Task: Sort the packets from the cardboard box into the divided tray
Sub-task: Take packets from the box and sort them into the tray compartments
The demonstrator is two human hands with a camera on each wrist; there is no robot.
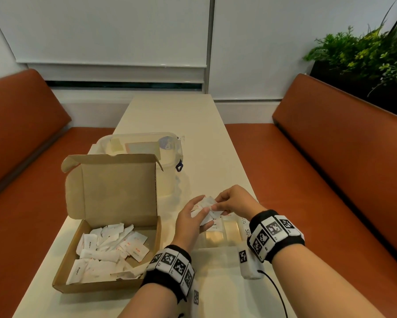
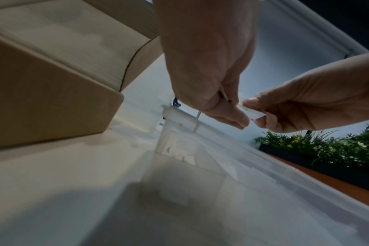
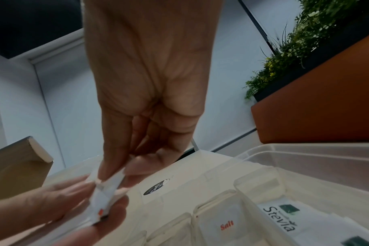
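Note:
An open cardboard box point(image 1: 62, 281) at the left of the table holds several white packets point(image 1: 105, 251). Right of it lies the clear divided tray point(image 1: 233, 229); one compartment holds a Salt packet point(image 3: 226, 227) and another a Stevia packet point(image 3: 280, 219). Above the tray my left hand point(image 1: 203, 208) grips a small bunch of white packets point(image 1: 207, 200). My right hand point(image 1: 217, 204) pinches the top packet point(image 3: 111, 183) of that bunch between thumb and fingers. In the left wrist view both hands meet on the packet point(image 2: 253, 114).
A clear plastic lid point(image 1: 144, 145) with a blue latch lies behind the box. The box's raised flap point(image 1: 117, 187) stands left of my hands. Orange benches point(image 1: 330, 180) run along both sides of the narrow table, and a planter point(image 1: 364, 56) stands at the far right.

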